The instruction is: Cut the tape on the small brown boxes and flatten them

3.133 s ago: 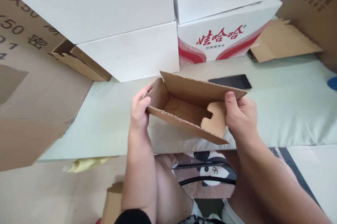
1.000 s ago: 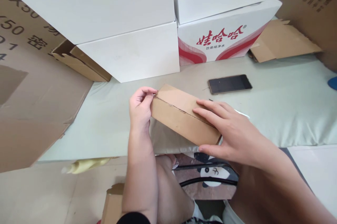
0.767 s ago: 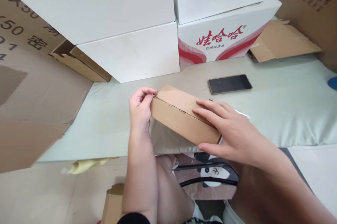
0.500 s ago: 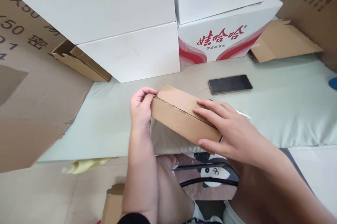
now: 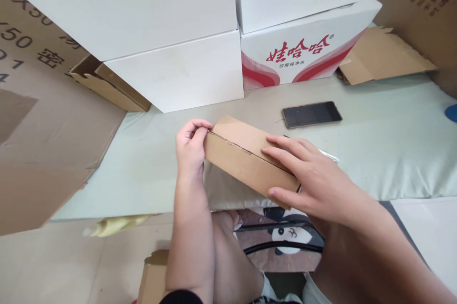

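A small brown cardboard box [image 5: 250,154] lies slanted at the front of the cloth-covered surface, with a thin dark seam along its upper edge. My left hand [image 5: 192,144] pinches the box's left corner between thumb and fingers. Across the right end rests my right hand [image 5: 303,170], its fingers spread over the top and its thumb against the near side. Part of a white object [image 5: 329,156] shows behind my right hand; its kind is hidden. Beyond the box, a dark-screened phone [image 5: 312,114] lies flat.
White cartons [image 5: 174,70] are stacked at the back, one a white-and-red carton [image 5: 307,54]. A large brown carton [image 5: 43,118] stands left. Folded cardboard [image 5: 387,58] lies back right. Below the edge are my legs, a panda-print item [image 5: 285,237] and an open cardboard box [image 5: 153,278].
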Demonstrator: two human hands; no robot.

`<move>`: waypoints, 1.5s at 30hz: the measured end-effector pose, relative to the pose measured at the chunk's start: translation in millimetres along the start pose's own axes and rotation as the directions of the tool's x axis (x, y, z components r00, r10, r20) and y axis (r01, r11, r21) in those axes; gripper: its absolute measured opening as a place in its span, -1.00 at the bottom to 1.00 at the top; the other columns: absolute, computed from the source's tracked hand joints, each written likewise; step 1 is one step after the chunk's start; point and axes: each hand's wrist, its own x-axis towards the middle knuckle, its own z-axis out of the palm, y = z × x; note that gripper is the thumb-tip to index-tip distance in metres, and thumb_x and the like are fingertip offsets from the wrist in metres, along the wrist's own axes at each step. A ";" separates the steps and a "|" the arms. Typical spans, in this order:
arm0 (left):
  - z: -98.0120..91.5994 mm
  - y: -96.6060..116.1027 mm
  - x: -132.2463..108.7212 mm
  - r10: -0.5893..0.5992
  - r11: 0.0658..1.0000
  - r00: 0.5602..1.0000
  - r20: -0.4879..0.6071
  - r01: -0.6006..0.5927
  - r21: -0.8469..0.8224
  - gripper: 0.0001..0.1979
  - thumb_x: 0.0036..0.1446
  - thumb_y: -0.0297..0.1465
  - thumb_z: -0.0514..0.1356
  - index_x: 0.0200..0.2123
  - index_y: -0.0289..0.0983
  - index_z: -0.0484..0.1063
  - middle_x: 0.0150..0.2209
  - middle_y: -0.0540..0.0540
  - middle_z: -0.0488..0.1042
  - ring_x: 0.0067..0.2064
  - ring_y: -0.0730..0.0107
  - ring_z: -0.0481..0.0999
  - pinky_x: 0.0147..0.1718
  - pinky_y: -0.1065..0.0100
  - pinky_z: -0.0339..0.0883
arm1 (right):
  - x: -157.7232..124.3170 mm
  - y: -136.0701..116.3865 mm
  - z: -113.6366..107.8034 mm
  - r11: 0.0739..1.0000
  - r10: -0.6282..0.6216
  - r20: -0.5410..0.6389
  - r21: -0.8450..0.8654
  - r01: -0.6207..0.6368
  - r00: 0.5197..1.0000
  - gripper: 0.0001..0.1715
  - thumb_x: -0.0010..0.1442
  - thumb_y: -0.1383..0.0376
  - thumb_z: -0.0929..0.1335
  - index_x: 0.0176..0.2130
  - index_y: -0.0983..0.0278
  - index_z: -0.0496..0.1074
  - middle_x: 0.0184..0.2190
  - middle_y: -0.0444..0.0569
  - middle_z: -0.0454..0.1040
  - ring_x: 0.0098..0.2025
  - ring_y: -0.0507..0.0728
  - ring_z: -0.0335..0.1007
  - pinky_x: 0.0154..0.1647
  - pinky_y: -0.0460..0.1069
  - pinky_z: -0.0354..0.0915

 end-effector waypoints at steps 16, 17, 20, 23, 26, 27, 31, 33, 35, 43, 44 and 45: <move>-0.7 -1.7 0.3 0.010 1.000 1.000 -0.003 -0.010 0.026 -0.93 -0.08 -0.40 0.20 -0.48 -0.22 0.50 -0.41 -0.03 0.51 -0.35 0.37 0.42 -0.36 0.34 0.23 | -0.8 1.5 1.1 1.000 -0.006 -0.011 0.004 0.006 1.000 -0.34 0.31 -0.03 0.36 0.27 0.20 0.39 0.39 0.18 0.33 0.28 0.44 0.37 0.17 0.38 0.46; -0.6 -1.4 0.3 0.005 1.000 1.000 -0.007 -0.005 0.019 -0.93 -0.09 -0.40 0.21 -0.49 -0.22 0.50 -0.41 -0.03 0.51 -0.35 0.38 0.42 -0.36 0.35 0.23 | -0.8 1.5 1.3 1.000 -0.005 -0.009 0.004 0.005 1.000 -0.34 0.31 -0.03 0.36 0.27 0.20 0.39 0.40 0.17 0.32 0.28 0.44 0.37 0.17 0.38 0.46; -0.5 -1.0 0.4 -0.004 1.000 1.000 -0.016 0.004 0.000 -0.93 -0.11 -0.40 0.22 -0.51 -0.22 0.52 -0.42 -0.03 0.52 -0.35 0.37 0.43 -0.36 0.36 0.24 | -0.4 1.1 1.6 1.000 0.004 -0.004 0.007 -0.004 1.000 -0.34 0.30 -0.03 0.36 0.27 0.19 0.39 0.40 0.17 0.32 0.29 0.44 0.36 0.18 0.38 0.45; -0.4 -1.4 1.0 -0.010 1.000 1.000 -0.021 0.010 -0.008 -0.93 -0.10 -0.41 0.22 -0.51 -0.22 0.53 -0.42 -0.02 0.53 -0.34 0.37 0.43 -0.36 0.36 0.26 | 0.2 0.5 1.4 1.000 0.005 -0.005 0.007 -0.005 1.000 -0.36 0.31 -0.02 0.35 0.27 0.19 0.39 0.39 0.17 0.33 0.29 0.43 0.36 0.18 0.37 0.45; 0.0 -1.8 1.6 -0.009 1.000 1.000 -0.024 0.008 -0.019 -0.93 -0.12 -0.42 0.23 -0.52 -0.22 0.54 -0.43 -0.02 0.54 -0.35 0.39 0.44 -0.36 0.38 0.25 | 0.0 0.6 0.4 1.000 -0.005 -0.007 -0.002 0.005 1.000 -0.35 0.31 -0.01 0.36 0.27 0.20 0.38 0.39 0.17 0.33 0.28 0.43 0.37 0.17 0.38 0.46; 0.1 -1.7 1.5 -0.007 1.000 1.000 -0.024 0.006 -0.024 -0.93 -0.12 -0.41 0.23 -0.52 -0.22 0.54 -0.43 -0.02 0.54 -0.35 0.39 0.44 -0.36 0.38 0.24 | -0.3 0.7 -0.1 1.000 -0.013 -0.002 -0.008 0.013 1.000 -0.33 0.29 -0.02 0.37 0.27 0.20 0.38 0.40 0.18 0.32 0.28 0.44 0.37 0.17 0.38 0.46; 0.6 0.1 0.0 -0.006 1.000 1.000 -0.021 0.005 -0.026 -0.93 -0.13 -0.41 0.23 -0.52 -0.22 0.54 -0.43 -0.01 0.55 -0.35 0.39 0.45 -0.36 0.38 0.25 | -2.0 0.6 -1.0 0.998 -0.041 0.025 -0.049 0.042 0.999 -0.09 0.10 -0.07 0.50 0.32 0.19 0.33 0.43 0.16 0.28 0.28 0.48 0.35 0.14 0.40 0.48; 0.7 1.3 -0.7 -0.008 1.000 1.000 -0.022 0.008 -0.020 -0.93 -0.13 -0.41 0.23 -0.52 -0.22 0.54 -0.43 -0.01 0.55 -0.35 0.38 0.45 -0.36 0.38 0.26 | -3.3 -0.7 -0.2 0.997 -0.041 0.030 -0.069 0.043 0.999 -0.03 0.05 -0.07 0.53 0.33 0.19 0.32 0.44 0.14 0.26 0.28 0.49 0.34 0.15 0.41 0.48; 0.9 2.0 -0.8 -0.013 1.000 1.000 -0.026 0.012 -0.020 -0.93 -0.13 -0.41 0.23 -0.53 -0.22 0.54 -0.44 -0.02 0.55 -0.35 0.38 0.45 -0.36 0.38 0.26 | -4.7 -2.9 1.7 0.995 -0.038 0.026 -0.086 0.040 0.999 -0.05 0.06 -0.03 0.52 0.33 0.19 0.32 0.45 0.12 0.25 0.31 0.50 0.30 0.18 0.42 0.46; 1.5 -0.3 0.6 -0.016 0.999 0.999 -0.036 0.014 -0.048 -0.93 -0.16 -0.40 0.23 -0.54 -0.22 0.54 -0.46 -0.01 0.54 -0.39 0.40 0.44 -0.40 0.40 0.24 | -8.7 -7.5 7.5 0.992 -0.073 -0.074 -0.109 0.065 0.995 -0.17 0.18 0.15 0.44 0.37 0.05 0.24 0.42 0.07 0.27 0.36 0.53 0.22 0.25 0.48 0.36; 1.4 -0.9 0.6 -0.014 0.999 0.999 -0.034 0.012 -0.048 -0.93 -0.15 -0.40 0.23 -0.54 -0.22 0.54 -0.46 -0.01 0.54 -0.39 0.40 0.43 -0.40 0.40 0.24 | -9.1 -7.5 7.6 0.989 -0.080 -0.071 -0.131 0.071 0.994 -0.21 0.18 0.16 0.44 0.35 0.02 0.27 0.42 0.06 0.27 0.35 0.55 0.22 0.24 0.50 0.34; 1.2 -1.5 0.6 -0.011 0.999 0.999 -0.032 0.009 -0.047 -0.93 -0.15 -0.40 0.24 -0.54 -0.22 0.54 -0.45 -0.01 0.54 -0.38 0.40 0.43 -0.40 0.39 0.24 | -9.4 -7.6 7.9 0.986 -0.083 -0.063 -0.153 0.072 0.995 -0.22 0.17 0.15 0.45 0.34 0.02 0.29 0.42 0.07 0.26 0.35 0.58 0.21 0.24 0.53 0.32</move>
